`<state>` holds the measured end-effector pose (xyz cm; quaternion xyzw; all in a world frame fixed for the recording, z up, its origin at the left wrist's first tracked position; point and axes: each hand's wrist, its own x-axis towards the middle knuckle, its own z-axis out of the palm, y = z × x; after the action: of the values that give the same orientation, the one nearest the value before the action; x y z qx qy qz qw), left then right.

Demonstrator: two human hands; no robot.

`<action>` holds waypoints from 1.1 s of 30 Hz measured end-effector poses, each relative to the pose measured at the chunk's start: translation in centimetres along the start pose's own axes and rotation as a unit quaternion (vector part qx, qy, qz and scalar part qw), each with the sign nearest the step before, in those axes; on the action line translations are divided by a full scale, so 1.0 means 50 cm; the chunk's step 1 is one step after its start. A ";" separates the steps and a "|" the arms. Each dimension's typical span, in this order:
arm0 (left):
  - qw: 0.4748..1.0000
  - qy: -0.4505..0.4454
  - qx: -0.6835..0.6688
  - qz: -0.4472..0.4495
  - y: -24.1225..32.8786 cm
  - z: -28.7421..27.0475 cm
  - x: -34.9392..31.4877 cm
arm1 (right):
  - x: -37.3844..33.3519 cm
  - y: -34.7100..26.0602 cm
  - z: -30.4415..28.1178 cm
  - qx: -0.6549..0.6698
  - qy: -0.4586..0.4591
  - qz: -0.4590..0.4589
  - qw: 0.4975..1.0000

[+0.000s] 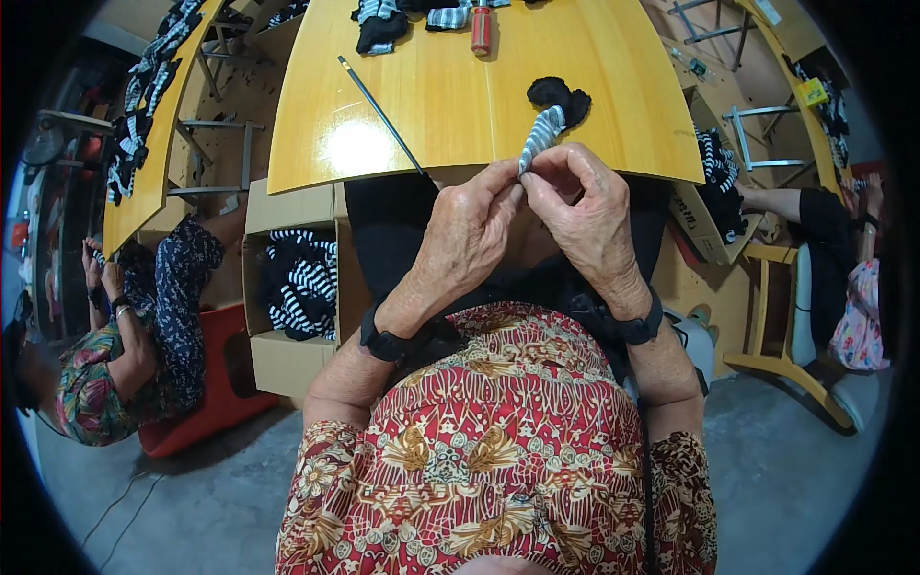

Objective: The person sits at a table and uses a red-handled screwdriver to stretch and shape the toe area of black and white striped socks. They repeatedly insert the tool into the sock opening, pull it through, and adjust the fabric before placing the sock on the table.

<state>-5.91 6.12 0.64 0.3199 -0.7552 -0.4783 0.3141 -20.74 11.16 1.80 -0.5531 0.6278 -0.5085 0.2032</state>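
At the near edge of the yellow table (632, 115), the left hand (470, 218) and the right hand (586, 203) had their thumbs and fingers closed together, pinching the narrow grey-striped end of a sock (543, 132). From this grip, the sock stretched away over the table, its black part bunched farthest from the fingertips. A dark rod (379, 110) lay toward the table's left side, a red-handled tool (481, 31) farther in from the table's near edge.

I'm in a workshop: striped knitwear (305, 278) fills a cardboard box (289, 366) by the near left corner of this table (460, 120); a co-worker (105, 383) sits at another table (136, 209).
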 end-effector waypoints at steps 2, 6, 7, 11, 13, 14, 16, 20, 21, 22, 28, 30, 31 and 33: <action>1.000 -0.005 0.004 -0.011 0.004 0.005 -0.001 | -0.001 0.010 0.006 -0.023 0.019 -0.024 0.999; 0.998 0.057 -0.023 -0.006 -0.012 0.017 0.008 | -0.002 0.016 0.007 -0.041 0.006 -0.006 0.999; 0.998 0.063 -0.004 -0.012 -0.018 0.017 0.011 | -0.003 0.019 0.008 -0.034 0.000 -0.004 0.999; 0.995 0.065 0.070 -0.037 -0.023 0.015 0.016 | -0.007 0.031 0.008 0.016 -0.033 0.050 0.998; 0.996 0.062 0.031 -0.059 -0.032 0.011 0.023 | -0.003 0.034 -0.003 0.155 -0.062 0.104 0.980; 0.995 0.063 -0.025 -0.075 -0.047 0.008 0.031 | -0.001 0.037 -0.010 0.222 -0.076 0.130 0.963; 0.989 0.061 -0.096 -0.092 -0.053 0.002 0.035 | -0.001 0.055 -0.014 0.257 -0.080 0.121 0.955; 0.993 0.060 -0.074 -0.072 -0.025 0.001 0.032 | 0.003 0.017 -0.019 0.190 -0.056 0.075 0.977; 0.996 0.065 -0.037 -0.055 -0.020 0.002 0.031 | 0.002 0.007 -0.020 0.154 -0.064 0.053 0.985; 0.997 0.068 -0.001 -0.035 -0.016 0.005 0.032 | 0.001 0.001 -0.022 0.116 -0.069 0.029 0.990; 0.997 0.071 -0.009 -0.005 -0.012 0.017 0.025 | 0.000 0.021 -0.008 0.021 -0.002 -0.007 1.000; 0.997 0.079 0.006 0.013 -0.013 0.023 0.025 | -0.002 0.020 -0.006 -0.035 0.019 -0.029 0.999; 0.996 0.087 -0.007 0.022 -0.021 0.027 0.025 | -0.001 0.024 -0.006 -0.053 0.022 -0.041 0.997; 0.989 0.082 -0.119 -0.008 -0.026 0.028 0.029 | 0.004 0.026 -0.009 -0.074 0.024 -0.038 0.996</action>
<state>-7.64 5.28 -0.82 0.3250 -0.6620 -0.5392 0.4067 -21.79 11.00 0.91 -0.5776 0.6468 -0.4814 0.1272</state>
